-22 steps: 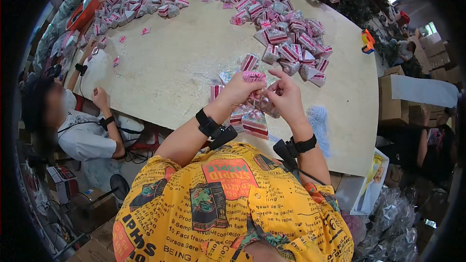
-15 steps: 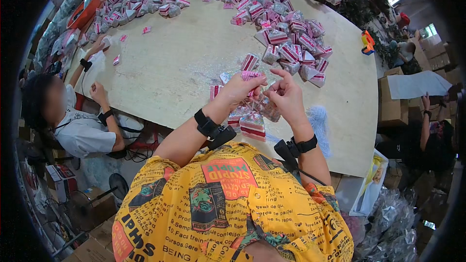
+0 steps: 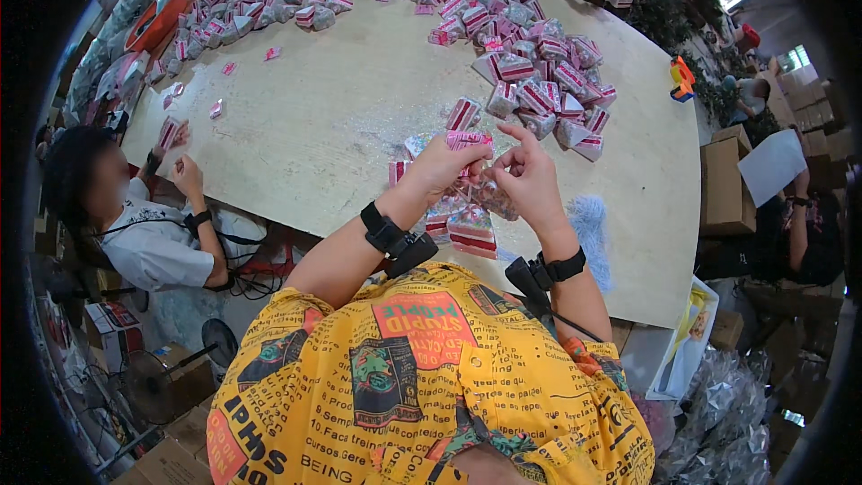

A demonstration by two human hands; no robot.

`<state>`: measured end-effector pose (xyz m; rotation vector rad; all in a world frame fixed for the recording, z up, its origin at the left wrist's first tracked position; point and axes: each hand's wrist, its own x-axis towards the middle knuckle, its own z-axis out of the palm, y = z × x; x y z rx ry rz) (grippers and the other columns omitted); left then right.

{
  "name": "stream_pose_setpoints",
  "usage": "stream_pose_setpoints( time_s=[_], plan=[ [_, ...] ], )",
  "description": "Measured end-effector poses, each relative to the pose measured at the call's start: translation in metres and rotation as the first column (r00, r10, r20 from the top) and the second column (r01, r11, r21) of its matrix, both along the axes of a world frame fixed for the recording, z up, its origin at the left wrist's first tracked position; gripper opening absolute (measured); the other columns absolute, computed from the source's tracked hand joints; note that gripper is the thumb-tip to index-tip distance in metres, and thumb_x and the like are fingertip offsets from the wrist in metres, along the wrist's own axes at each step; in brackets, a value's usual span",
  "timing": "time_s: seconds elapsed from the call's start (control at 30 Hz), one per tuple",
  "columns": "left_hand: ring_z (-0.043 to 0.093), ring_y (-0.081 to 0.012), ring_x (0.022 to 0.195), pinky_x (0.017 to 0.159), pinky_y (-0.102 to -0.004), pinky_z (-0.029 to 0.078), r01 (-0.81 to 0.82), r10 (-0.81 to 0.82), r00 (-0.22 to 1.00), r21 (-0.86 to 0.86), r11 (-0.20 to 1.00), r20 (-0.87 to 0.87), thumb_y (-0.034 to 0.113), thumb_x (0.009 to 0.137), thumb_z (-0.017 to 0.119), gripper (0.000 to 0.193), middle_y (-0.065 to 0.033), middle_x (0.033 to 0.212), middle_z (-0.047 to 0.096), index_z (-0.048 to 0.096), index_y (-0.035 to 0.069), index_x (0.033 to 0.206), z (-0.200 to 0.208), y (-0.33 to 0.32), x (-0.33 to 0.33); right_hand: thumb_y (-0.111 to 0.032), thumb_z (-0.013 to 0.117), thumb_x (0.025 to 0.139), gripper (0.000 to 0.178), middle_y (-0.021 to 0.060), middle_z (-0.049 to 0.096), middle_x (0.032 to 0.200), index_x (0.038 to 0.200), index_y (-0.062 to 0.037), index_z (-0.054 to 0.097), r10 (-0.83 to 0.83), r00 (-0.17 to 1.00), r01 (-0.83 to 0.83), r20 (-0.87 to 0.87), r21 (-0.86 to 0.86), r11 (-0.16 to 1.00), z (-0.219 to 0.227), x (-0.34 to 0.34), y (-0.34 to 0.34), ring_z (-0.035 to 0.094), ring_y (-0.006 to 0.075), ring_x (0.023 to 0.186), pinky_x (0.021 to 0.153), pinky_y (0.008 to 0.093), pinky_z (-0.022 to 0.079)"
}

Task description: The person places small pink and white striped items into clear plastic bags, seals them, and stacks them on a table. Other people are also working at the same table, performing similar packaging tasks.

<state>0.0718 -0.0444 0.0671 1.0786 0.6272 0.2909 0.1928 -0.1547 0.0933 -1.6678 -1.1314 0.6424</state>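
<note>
My left hand [image 3: 442, 168] is closed, its thumb pressed against a pink printed card [image 3: 470, 139]. My right hand [image 3: 532, 178] has its thumb and fingers pinched together at a clear plastic bag [image 3: 496, 199], with the index finger raised. The bag hangs between both hands; its contents are hard to make out. Just below my hands stands a red-and-white wedge shaped like a cake slice [image 3: 472, 232], in clear wrap. Another wrapped wedge [image 3: 463, 114] lies on the table just beyond my hands.
Heaps of wrapped wedges [image 3: 539, 81] cover the table's far right, with another heap [image 3: 260, 4] at far left. An orange tape dispenser [image 3: 681, 79] sits by the right edge. A co-worker [image 3: 153, 242] sits at left; another, at right, holds a white sheet [image 3: 772, 167].
My hands hold nearly the same pose over the bag. The left co-worker's farther hand has drawn back from the table, now holding a wedge. The right co-worker's white sheet has swung downward.
</note>
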Motion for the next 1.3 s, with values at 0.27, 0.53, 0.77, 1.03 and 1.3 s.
stream_pose_setpoints(
  time_s=[0.27,0.53,0.77,1.03,1.3],
  plan=[
    [0.052,-0.0063,0.052,0.045,-0.0175,0.037,0.007,-0.007,1.000,-0.005,1.000,0.028,0.016,0.082,0.063,0.011,0.0005,0.062,0.056,0.061,0.005,0.084,-0.002,-0.002,0.002,0.000,0.061,0.069,0.051,0.0062,0.057,0.063,0.118,-0.0059,0.049,0.010,0.991,-0.007,0.135,-0.016,1.000,0.008,-0.002,0.004,0.055,0.0139,0.056,0.055,0.0266,0.044],
    [0.051,-0.0077,0.052,0.045,-0.0205,0.037,-0.104,0.104,0.994,-0.050,0.993,-0.019,0.012,0.081,0.064,0.009,-0.0014,0.061,0.056,0.061,0.004,0.083,0.000,0.007,0.002,-0.006,0.064,0.072,0.014,0.0075,0.060,0.064,0.084,0.0019,0.065,-0.063,0.998,0.061,-0.024,-0.069,0.996,-0.009,0.012,-0.003,0.055,0.0111,0.057,0.054,0.0251,0.044],
    [0.053,-0.0085,0.057,0.046,-0.0205,0.038,-0.052,0.062,0.996,-0.149,0.988,0.066,0.013,0.085,0.059,0.013,-0.0015,0.067,0.057,0.062,0.001,0.090,-0.001,0.010,0.001,-0.004,0.064,0.074,0.006,0.0086,0.058,0.067,0.078,0.0009,0.063,-0.139,0.959,0.109,0.247,0.131,0.985,0.027,-0.003,0.000,0.052,0.0147,0.053,0.049,0.0270,0.041],
    [0.058,-0.0102,0.063,0.049,-0.0207,0.042,-0.048,0.067,0.993,-0.186,0.981,0.100,0.012,0.083,0.060,0.015,-0.0054,0.076,0.063,0.063,0.000,0.093,-0.002,0.008,0.005,-0.004,0.063,0.074,0.006,0.0116,0.057,0.070,0.078,-0.0002,0.060,-0.098,0.928,0.025,0.360,0.202,0.979,0.032,-0.010,0.006,0.053,0.0216,0.054,0.049,0.0306,0.042],
    [0.060,-0.0107,0.063,0.050,-0.0227,0.045,-0.036,0.066,0.981,-0.167,0.985,0.182,0.013,0.083,0.061,0.013,-0.0052,0.074,0.064,0.064,0.001,0.089,-0.003,0.004,0.006,-0.004,0.062,0.074,0.006,0.0123,0.057,0.070,0.076,0.0000,0.059,-0.111,0.911,0.025,0.397,0.215,0.976,0.030,-0.007,0.011,0.055,0.0244,0.059,0.052,0.0326,0.044]
  ],
)
